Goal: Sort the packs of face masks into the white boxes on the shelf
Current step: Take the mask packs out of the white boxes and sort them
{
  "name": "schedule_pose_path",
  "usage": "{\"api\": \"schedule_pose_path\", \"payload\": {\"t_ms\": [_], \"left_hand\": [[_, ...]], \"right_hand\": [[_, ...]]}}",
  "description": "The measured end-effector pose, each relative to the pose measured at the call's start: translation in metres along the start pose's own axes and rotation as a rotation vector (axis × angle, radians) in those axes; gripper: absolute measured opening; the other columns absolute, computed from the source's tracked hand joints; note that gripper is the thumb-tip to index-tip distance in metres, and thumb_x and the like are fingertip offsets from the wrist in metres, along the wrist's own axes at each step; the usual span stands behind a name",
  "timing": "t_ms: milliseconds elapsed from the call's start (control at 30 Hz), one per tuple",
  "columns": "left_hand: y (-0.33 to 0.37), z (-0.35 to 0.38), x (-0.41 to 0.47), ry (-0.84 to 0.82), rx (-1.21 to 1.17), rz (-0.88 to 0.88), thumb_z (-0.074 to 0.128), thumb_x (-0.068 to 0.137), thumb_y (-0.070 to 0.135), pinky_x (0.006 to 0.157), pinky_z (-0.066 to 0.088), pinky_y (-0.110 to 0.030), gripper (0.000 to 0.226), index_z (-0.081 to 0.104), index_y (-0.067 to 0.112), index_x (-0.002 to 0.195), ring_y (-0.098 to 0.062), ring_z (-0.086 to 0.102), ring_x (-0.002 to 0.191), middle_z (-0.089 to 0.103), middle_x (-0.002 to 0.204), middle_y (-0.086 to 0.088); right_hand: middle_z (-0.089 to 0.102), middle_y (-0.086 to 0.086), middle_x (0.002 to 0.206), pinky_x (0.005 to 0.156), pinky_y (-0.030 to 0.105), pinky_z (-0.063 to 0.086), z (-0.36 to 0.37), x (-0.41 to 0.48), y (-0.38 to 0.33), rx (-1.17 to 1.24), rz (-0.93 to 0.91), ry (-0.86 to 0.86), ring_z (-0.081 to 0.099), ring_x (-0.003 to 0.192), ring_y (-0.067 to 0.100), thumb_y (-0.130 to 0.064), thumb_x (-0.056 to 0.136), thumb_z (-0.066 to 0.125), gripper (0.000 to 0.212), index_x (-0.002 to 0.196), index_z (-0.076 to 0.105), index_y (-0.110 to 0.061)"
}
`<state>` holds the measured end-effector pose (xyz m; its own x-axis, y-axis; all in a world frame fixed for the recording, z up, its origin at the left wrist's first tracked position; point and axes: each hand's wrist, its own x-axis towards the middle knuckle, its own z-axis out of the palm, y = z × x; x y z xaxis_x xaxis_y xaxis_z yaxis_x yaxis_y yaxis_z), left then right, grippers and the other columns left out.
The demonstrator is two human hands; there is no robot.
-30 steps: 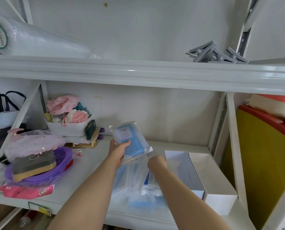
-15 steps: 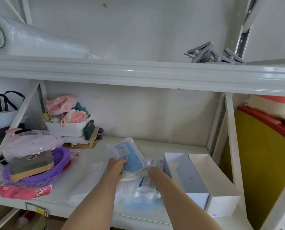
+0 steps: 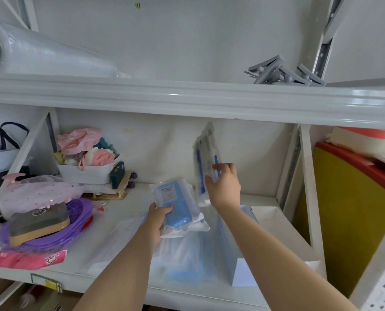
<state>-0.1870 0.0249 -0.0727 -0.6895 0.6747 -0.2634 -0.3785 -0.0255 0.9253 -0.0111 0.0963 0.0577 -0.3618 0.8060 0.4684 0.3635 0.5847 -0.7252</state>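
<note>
- The right hand (image 3: 224, 187) has risen from the heap of clear-wrapped mask packs (image 3: 182, 257) on the white metal shelf (image 3: 124, 212). It now pinches a thin clear plastic pack with blue edges (image 3: 204, 158), upright and edge-on.
- That pack hangs above and just left of the open white cardboard boxes (image 3: 276, 223), so dropping it in looks next.
- The left hand (image 3: 159, 217) still grips a flat blue mask pack in clear wrap (image 3: 176, 200), unsorted.

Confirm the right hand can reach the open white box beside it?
Probably yes. The right hand holds a mask pack upright close to the white box, whose top is open. Nothing visible lies between them.
</note>
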Motion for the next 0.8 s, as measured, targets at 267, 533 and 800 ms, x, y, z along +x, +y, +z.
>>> {"api": "schedule_pose_path", "payload": {"t_ms": [267,533,800], "left_hand": [[0.028,0.036,-0.059,-0.137,-0.106,0.005,0.036,0.102,0.035,0.052,0.057,-0.026,0.039,0.066,0.011,0.097,-0.019,0.073,0.061,0.076,0.074,-0.006],[0.032,0.026,-0.083,-0.322,0.201,0.044,0.074,0.080,0.032,0.072,0.059,-0.032,0.049,0.061,0.016,0.125,-0.026,0.072,0.096,0.075,0.105,-0.008],[0.066,0.043,-0.098,-0.475,0.371,0.055,0.081,0.070,0.020,0.083,0.058,-0.043,0.050,0.065,0.018,0.117,-0.031,0.071,0.093,0.074,0.107,-0.014]], "right_hand": [[0.058,0.003,0.113,0.084,0.033,0.053,0.023,-0.023,0.029,0.422,0.383,-0.302,0.062,0.096,0.023,-0.010,0.081,0.073,0.046,0.123,0.055,-0.012],[0.066,0.020,0.113,0.087,0.051,0.055,0.022,-0.034,0.049,0.623,0.683,-0.481,0.068,0.098,0.036,-0.019,0.043,0.086,0.105,0.135,0.042,0.003],[0.071,0.012,0.113,0.096,0.048,0.051,0.006,-0.038,0.048,0.666,0.356,-0.722,0.067,0.106,0.030,-0.009,0.071,0.078,0.048,0.118,0.065,-0.009]]}}
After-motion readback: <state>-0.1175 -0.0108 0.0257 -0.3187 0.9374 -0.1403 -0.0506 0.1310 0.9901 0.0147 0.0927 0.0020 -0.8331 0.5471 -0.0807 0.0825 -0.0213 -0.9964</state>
